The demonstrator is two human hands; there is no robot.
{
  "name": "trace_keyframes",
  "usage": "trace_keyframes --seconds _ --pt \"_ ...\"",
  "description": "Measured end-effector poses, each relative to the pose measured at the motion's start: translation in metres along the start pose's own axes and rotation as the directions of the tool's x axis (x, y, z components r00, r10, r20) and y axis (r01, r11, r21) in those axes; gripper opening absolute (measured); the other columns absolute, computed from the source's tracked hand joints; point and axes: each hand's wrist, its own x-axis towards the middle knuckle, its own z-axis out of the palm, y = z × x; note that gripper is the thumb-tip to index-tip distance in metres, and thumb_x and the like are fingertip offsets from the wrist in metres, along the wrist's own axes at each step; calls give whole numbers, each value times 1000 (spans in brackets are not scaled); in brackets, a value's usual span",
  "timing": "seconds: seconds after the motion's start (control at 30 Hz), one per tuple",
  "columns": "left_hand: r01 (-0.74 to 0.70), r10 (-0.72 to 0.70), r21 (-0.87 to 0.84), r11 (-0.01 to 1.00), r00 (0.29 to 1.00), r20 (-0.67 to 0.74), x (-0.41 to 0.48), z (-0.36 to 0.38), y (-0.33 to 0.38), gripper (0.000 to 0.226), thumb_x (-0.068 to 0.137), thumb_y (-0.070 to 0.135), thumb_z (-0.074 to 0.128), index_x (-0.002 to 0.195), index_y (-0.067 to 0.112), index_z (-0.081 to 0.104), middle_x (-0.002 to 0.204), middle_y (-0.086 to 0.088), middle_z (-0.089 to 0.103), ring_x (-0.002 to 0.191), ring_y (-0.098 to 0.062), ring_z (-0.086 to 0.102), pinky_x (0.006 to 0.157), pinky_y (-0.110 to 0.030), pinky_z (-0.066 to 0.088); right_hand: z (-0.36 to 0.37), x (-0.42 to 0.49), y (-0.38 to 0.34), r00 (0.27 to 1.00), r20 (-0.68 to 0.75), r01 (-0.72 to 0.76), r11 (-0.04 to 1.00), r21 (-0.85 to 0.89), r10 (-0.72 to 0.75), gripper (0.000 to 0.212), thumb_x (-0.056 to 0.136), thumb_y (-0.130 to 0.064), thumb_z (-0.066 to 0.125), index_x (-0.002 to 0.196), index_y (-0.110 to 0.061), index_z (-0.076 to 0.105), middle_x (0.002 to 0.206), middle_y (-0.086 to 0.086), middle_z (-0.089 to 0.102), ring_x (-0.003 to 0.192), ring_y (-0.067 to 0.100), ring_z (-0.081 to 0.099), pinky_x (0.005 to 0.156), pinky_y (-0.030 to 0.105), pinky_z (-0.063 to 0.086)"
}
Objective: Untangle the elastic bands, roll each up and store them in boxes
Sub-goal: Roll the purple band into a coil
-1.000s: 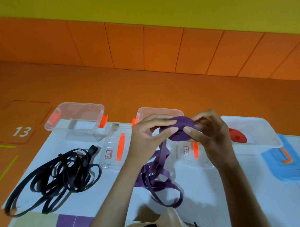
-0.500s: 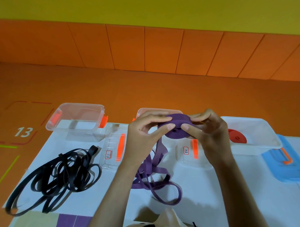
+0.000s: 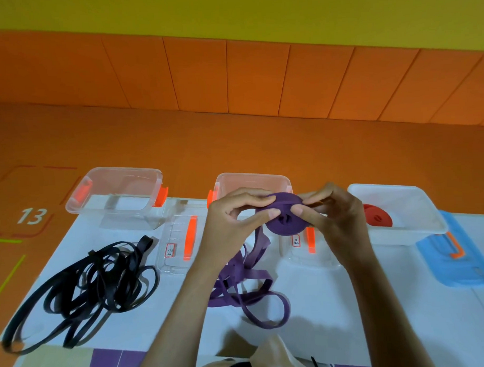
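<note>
My left grip (image 3: 231, 225) and right grip (image 3: 338, 215) both pinch the half-wound roll of flat purple elastic band (image 3: 284, 221), with thumbs and fingertips on its face and rim. I hold it above the white worktop (image 3: 321, 298), in front of the middle clear plastic box (image 3: 251, 177).

The risk, as I judge it, is the coil. Woven elastic is springy, so if either pinch loosens, the turns may telescope out or spring apart. The loose purple tail (image 3: 252, 275) hangs down and lies in crossing loops on the worktop. A loop snagging on itself could come up as a knot and wind in crooked.

The band looks matte, soft and ribbon-flat. To my left the tangled black elastic band (image 3: 88, 282) lies in a heap, narrower and slightly glossy. A coiled red band (image 3: 378, 218) sits in the white plastic box (image 3: 401, 234) at right, beside a smooth blue lid (image 3: 457, 263).
</note>
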Motion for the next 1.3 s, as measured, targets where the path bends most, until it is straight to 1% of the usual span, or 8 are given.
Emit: trace_keyframes --seconds 0.13,0.37,0.53,0.67,0.87,1.0,1.17,1.3 --pt "80 -77 -20 997 992 102 2 -10 -4 36 85 18 85 118 32 81 120 2 77 117 -18 72 99 -26 56 3 -6 2 1000 0 -28 988 154 28 26 78 -28 87 101 -27 74 99 3 78 88 22 79 63 28 62" --pt "45 -45 37 998 999 8 3 -9 -2 33 81 18 91 104 38 77 107 7 79 105 -16 75 91 -22 57 3 -2 5 987 159 -47 996 76 34 30 77 -21 92 92 -35 70 108 5 79 106 26 76 87 36 64" --pt "-10 11 34 999 999 -41 1 6 1 25 82 18 91 98 33 78 103 5 80 103 -20 76 88 -25 60 1 -2 0 999 17 34 998 53 -35 30 74 -26 95 85 -29 67 93 7 79 89 24 79 72 37 65" --pt "39 -39 1 999 997 70 6 -5 7 29 88 10 85 110 28 82 114 4 79 111 -17 75 92 -22 57 6 -5 -2 998 -31 53 979 196 -48 29 80 -16 87 102 -25 71 95 0 78 84 19 78 64 27 62" --pt "-8 8 -12 1000 1000 -13 4 -3 6 29 84 8 87 102 31 81 108 6 80 107 -17 75 92 -24 58 8 -1 -1 991 109 71 997 45 -75 40 80 -17 87 114 -14 66 115 7 74 106 23 75 80 36 66" --pt "-86 83 -25 996 991 -100 2 4 0 22 87 3 84 102 18 79 127 -1 76 128 -22 67 102 -31 56 16 1 -4 979 -15 201 979 -44 -202 33 82 -18 84 109 -12 66 107 -21 73 102 9 76 75 21 63" --pt "13 -14 -77 997 1000 -10 8 -12 2 36 86 1 84 112 24 81 119 2 79 115 -16 74 94 -22 57 24 -3 -4 993 -103 87 968 234 -65 25 81 -12 86 95 -20 66 103 8 74 96 29 76 69 27 62" --pt "9 -11 -48 999 999 -44 10 -15 1 35 79 -2 89 103 23 80 107 3 81 103 -15 76 89 -23 58 18 2 -3 998 29 42 981 190 -48 28 81 -7 84 88 -11 57 107 17 77 101 35 75 80 36 63"
